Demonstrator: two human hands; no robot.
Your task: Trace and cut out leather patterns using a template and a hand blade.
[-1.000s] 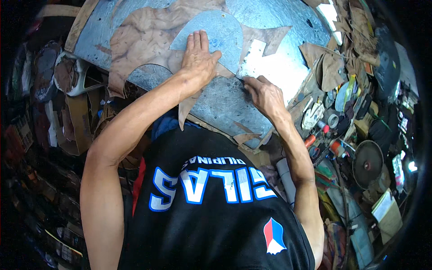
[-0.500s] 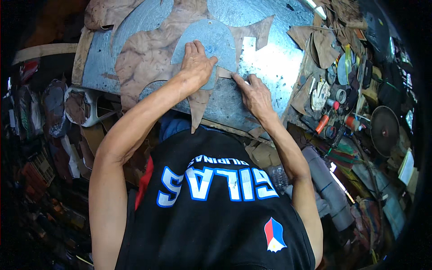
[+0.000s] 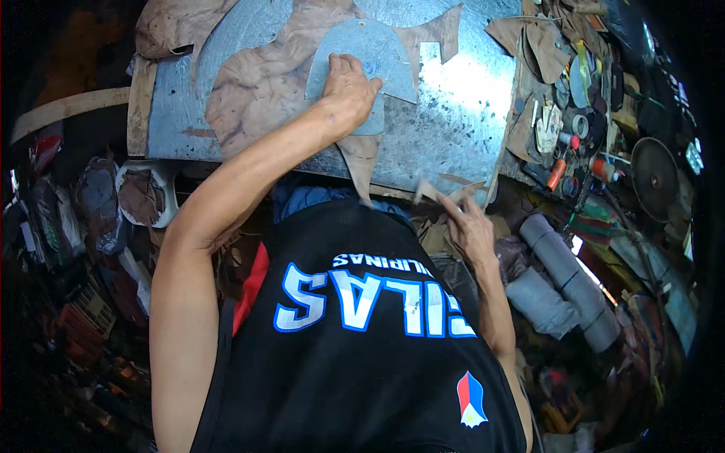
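Note:
A brown leather hide [image 3: 253, 98] with cut-out edges lies on the metal-topped table. On top of it rests a grey, round-topped template [image 3: 396, 64]. My left hand [image 3: 350, 90] presses down on this template, fingers together and slightly bent, thumb apart, gripping nothing. At the table's front edge, my right hand [image 3: 470, 226] pinches a small leather scrap [image 3: 428, 190], partly blurred by motion. A pointed tongue of the hide [image 3: 361, 162] hangs over the front edge between my arms.
Metal sheeting [image 3: 461, 98] covers the table. Leather offcuts [image 3: 540, 53] and small tools crowd its right side, near an orange-red cylinder [image 3: 556, 174] and a round dark disc [image 3: 655, 172]. A white container [image 3: 168, 185] with leather inside stands at left.
My right hand has pulled back from the template's lower edge toward me, carrying a leather scrap off the hide. The left hand stays on the template.

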